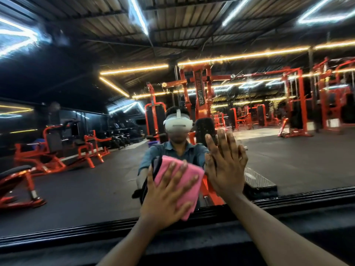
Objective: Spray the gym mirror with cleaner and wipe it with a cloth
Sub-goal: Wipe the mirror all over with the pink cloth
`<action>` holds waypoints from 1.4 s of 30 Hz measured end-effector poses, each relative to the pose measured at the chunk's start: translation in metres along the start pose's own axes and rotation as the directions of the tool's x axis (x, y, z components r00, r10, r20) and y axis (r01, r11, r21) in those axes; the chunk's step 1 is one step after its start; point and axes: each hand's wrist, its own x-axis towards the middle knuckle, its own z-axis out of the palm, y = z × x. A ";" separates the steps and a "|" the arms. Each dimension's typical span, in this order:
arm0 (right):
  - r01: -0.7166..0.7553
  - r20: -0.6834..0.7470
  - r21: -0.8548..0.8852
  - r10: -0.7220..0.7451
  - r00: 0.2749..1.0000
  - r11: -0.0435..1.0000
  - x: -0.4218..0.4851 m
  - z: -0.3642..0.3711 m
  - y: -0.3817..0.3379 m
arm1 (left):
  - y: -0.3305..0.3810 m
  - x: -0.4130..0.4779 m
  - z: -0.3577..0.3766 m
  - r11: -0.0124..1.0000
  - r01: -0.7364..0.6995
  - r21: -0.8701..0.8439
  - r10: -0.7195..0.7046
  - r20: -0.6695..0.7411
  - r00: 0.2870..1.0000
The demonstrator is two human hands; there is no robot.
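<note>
The gym mirror fills the view in front of me. My left hand presses a folded pink cloth flat against the glass, fingers spread and straight. My right hand lies flat on the mirror just right of the cloth, fingers straight and pointing up, holding nothing. Spray droplets speckle the glass at the upper right. No spray bottle is in view.
A black ribbed frame runs along the mirror's lower edge, with a dark ledge below it. The glass reflects a person wearing a white headset, orange gym machines and ceiling light strips.
</note>
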 end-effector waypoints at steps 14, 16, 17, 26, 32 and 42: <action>-0.018 0.013 -0.021 0.019 1.000 1.000 0.000 0.001 -0.001 | -0.108 0.135 -0.068 0.577 0.798 -0.177 -0.805 -0.290 0.517; -0.018 0.016 -0.015 0.019 1.000 1.000 0.000 0.001 -0.002 | -0.081 0.163 -0.070 0.655 0.740 -0.153 -0.748 -0.271 0.606; -0.019 0.014 -0.006 0.019 1.000 1.000 -0.001 0.001 -0.002 | -0.068 0.176 -0.069 0.766 0.636 -0.096 -0.636 -0.260 0.727; -0.014 -0.018 0.012 0.014 1.000 1.000 -0.003 -0.001 0.000 | -0.089 0.168 -0.074 0.967 0.230 0.108 -0.201 -0.225 0.953; -0.013 0.003 0.003 0.013 1.000 1.000 -0.003 0.001 0.001 | -0.169 0.081 -0.075 0.632 0.758 -0.165 -0.767 -0.277 0.579; -0.028 0.007 0.026 0.028 1.000 0.999 -0.003 0.003 0.002 | -0.086 0.237 -0.097 0.948 0.316 0.048 -0.293 -0.258 0.921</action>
